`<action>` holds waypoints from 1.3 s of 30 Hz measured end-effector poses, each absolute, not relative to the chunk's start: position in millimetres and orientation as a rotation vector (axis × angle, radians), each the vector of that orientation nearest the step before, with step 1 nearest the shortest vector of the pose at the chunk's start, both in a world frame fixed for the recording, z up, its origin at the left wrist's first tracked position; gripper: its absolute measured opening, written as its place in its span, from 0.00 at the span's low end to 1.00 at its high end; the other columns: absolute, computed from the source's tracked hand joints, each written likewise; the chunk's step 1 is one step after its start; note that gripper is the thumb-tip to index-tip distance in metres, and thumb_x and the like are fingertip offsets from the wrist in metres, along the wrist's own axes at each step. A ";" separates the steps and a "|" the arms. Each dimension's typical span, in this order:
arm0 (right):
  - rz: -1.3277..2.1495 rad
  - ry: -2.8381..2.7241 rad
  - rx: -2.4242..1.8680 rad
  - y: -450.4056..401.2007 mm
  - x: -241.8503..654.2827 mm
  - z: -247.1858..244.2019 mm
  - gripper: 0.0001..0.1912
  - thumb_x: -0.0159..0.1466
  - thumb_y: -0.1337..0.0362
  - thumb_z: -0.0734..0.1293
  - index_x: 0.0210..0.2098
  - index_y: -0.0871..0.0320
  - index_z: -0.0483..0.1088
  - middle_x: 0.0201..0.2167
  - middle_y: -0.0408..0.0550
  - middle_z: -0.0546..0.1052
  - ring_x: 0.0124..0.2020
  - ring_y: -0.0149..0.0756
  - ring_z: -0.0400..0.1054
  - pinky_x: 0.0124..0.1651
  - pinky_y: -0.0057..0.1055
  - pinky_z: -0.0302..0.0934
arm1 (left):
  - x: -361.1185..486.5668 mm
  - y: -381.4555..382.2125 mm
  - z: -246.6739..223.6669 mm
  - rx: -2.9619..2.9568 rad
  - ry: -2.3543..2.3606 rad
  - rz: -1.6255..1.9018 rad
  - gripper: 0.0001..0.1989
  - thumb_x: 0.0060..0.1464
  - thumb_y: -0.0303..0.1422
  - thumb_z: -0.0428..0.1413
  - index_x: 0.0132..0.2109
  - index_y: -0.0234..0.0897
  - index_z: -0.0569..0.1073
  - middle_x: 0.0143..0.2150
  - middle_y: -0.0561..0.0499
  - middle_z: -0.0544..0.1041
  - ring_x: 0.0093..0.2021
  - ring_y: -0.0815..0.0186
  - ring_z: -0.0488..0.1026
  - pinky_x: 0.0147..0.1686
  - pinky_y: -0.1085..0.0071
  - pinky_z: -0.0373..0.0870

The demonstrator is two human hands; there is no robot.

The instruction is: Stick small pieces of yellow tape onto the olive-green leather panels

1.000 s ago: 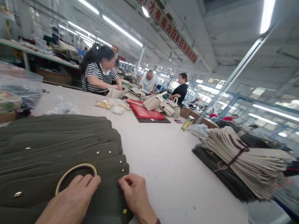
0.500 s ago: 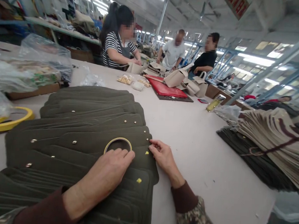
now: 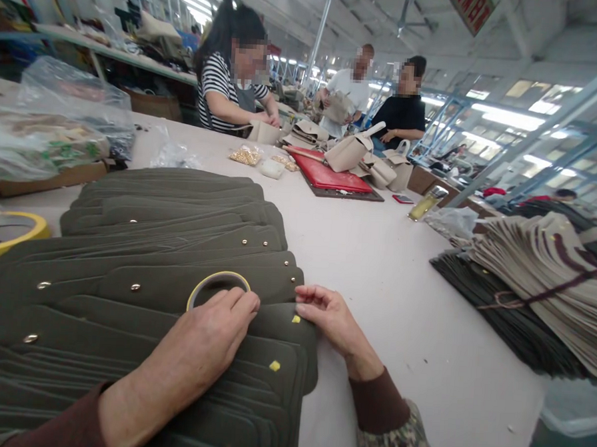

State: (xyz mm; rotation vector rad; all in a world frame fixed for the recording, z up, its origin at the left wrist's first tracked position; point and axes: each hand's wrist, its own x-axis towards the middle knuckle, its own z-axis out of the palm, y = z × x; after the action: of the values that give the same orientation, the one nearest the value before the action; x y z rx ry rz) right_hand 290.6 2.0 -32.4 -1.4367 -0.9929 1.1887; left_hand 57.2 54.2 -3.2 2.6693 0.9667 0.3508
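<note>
My left hand [image 3: 205,335] is closed around a roll of yellow tape [image 3: 193,295], held over overlapping dark green panels [image 3: 51,257]. Part of the roll is hidden behind the fingers. At the right edge of the panels, my right hand [image 3: 331,318] has its thumb and fingers at the rim of one dark green panel [image 3: 273,319], seemingly pinching it. Near that thumb a small yellow tape piece [image 3: 296,319] sits on the panel. Another yellow tape piece [image 3: 274,366] lies on a panel lower down. Metal studs [image 3: 135,287] dot several panels.
A larger yellow tape roll [image 3: 15,235] lies at the left, near plastic bags [image 3: 37,136]. Stacked beige and dark panels [image 3: 540,283] are tied at the right. Beyond stand a glass bottle [image 3: 427,203], a red board [image 3: 331,172] and beige bags [image 3: 350,149]. Several people [image 3: 231,73] work across the table.
My left hand and the tape roll have shifted slightly left. My right hand has moved a little lower along the panel edge. A person at the back now holds up a beige piece.
</note>
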 end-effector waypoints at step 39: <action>0.933 -0.931 -1.501 43.7 257.5 -40.5 0.23 0.50 0.57 0.73 0.42 0.61 0.70 0.32 0.43 0.72 0.22 0.26 0.66 0.20 0.23 0.65 | 40.0 48.7 4.8 2.673 0.994 0.150 0.12 0.62 0.26 0.41 0.39 0.39 0.68 0.33 0.50 0.74 0.34 0.61 0.73 0.34 0.66 0.70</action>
State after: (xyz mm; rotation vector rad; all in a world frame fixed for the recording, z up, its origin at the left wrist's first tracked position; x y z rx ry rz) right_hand 257.5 43.7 -40.5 -1.5005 -0.9305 0.9330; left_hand 40.0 48.7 4.8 2.6729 0.9942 0.1496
